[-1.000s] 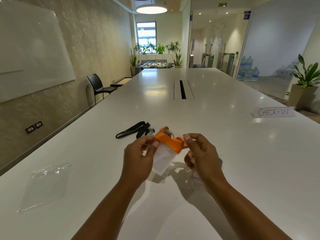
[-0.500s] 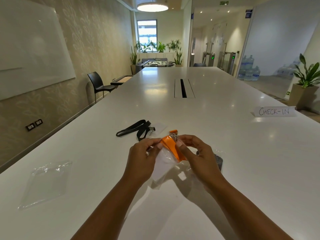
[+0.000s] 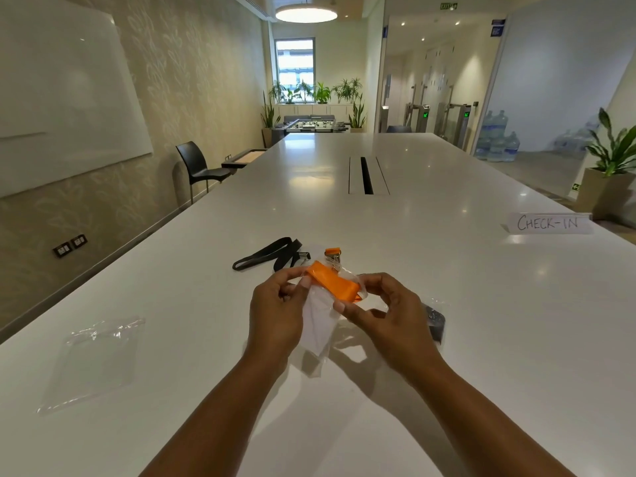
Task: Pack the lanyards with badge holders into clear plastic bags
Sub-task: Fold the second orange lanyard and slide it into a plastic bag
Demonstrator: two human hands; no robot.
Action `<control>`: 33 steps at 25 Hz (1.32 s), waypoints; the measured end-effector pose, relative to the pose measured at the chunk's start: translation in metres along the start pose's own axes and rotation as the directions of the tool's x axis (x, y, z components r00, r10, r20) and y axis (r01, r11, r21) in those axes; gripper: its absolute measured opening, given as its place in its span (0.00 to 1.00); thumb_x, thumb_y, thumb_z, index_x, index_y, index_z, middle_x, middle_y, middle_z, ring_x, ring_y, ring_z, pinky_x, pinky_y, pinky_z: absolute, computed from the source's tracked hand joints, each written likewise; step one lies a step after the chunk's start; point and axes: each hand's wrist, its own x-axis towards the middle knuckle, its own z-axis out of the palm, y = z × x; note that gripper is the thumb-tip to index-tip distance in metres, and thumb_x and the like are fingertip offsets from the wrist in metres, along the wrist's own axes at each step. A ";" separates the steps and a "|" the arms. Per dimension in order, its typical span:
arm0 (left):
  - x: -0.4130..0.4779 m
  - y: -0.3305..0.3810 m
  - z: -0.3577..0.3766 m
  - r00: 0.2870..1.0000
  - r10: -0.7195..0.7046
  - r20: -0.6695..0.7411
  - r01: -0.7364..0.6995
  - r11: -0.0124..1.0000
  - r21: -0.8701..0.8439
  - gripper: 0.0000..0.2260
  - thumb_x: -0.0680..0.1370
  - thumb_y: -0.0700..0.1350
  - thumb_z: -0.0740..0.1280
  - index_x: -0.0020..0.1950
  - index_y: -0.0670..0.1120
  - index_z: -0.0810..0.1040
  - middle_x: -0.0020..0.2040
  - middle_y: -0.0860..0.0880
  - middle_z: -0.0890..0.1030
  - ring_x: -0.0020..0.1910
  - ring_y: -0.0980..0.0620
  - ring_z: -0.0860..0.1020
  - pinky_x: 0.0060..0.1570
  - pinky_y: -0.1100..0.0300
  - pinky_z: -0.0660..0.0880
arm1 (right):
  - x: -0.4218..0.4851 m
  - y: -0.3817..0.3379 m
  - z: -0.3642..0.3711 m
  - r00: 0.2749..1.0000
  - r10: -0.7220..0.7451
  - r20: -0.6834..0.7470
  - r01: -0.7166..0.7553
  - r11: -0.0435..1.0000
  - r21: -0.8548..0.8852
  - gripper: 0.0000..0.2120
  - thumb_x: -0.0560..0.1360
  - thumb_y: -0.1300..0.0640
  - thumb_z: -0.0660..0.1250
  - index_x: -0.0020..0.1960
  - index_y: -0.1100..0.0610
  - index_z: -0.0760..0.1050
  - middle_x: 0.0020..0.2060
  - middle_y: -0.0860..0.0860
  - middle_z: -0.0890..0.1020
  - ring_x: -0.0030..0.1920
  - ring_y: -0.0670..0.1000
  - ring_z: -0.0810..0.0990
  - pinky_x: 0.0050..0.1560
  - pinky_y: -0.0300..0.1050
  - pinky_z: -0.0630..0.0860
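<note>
Far left on the glossy white bench (image 3: 499, 356): flat empty clear plastic bag (image 3: 93, 359), lying alone, well apart from the hands.

Centre-left: black fabric lanyard (image 3: 266, 257), folded over, flat on the bench just beyond the left hand.

Left hand (image 3: 277, 313): thumb and fingers pinch the left edge of a second clear plastic bag (image 3: 320, 327), right at the left end of the folded orange lanyard (image 3: 332, 285). That bag hangs down between the two hands, above the bench. The orange lanyard sits at the bag's mouth; can't tell how far in it is. Its metal clip (image 3: 334, 259) sticks out past the top.

Right hand (image 3: 389, 315): fingers curled, pinching the bag film at the lanyard's right end.

Just right of that hand: dark item in a clear packed bag (image 3: 435, 321) on the bench.

Far right: white "CHECK-IN" card (image 3: 549, 222).
</note>
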 end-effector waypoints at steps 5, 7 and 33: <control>0.001 0.000 0.001 0.999 -0.045 -0.008 0.045 0.998 0.042 0.04 0.78 0.49 0.66 0.53 0.54 0.78 0.50 0.48 0.82 0.45 0.52 0.79 0.42 0.60 0.79 | -0.001 0.000 0.002 0.998 -0.059 -0.035 0.059 0.998 0.004 0.17 0.65 0.43 0.75 0.51 0.37 0.74 0.51 0.35 0.78 0.53 0.34 0.76 0.39 0.27 0.74; 0.000 0.000 0.002 0.997 -0.071 -0.001 0.071 0.997 0.016 0.06 0.78 0.49 0.66 0.55 0.53 0.78 0.51 0.49 0.82 0.49 0.49 0.80 0.48 0.55 0.81 | 0.001 0.002 0.002 0.998 -0.051 -0.047 0.052 0.999 0.005 0.15 0.66 0.47 0.77 0.49 0.37 0.75 0.49 0.35 0.79 0.52 0.34 0.77 0.37 0.25 0.74; -0.011 0.006 0.007 0.986 -0.165 0.017 0.163 0.950 -0.267 0.06 0.79 0.46 0.66 0.55 0.50 0.79 0.56 0.46 0.82 0.55 0.44 0.79 0.60 0.41 0.76 | -0.010 -0.002 0.007 0.945 -0.305 -0.115 0.301 0.952 -0.051 0.14 0.65 0.43 0.73 0.49 0.46 0.80 0.46 0.47 0.82 0.46 0.44 0.82 0.41 0.34 0.81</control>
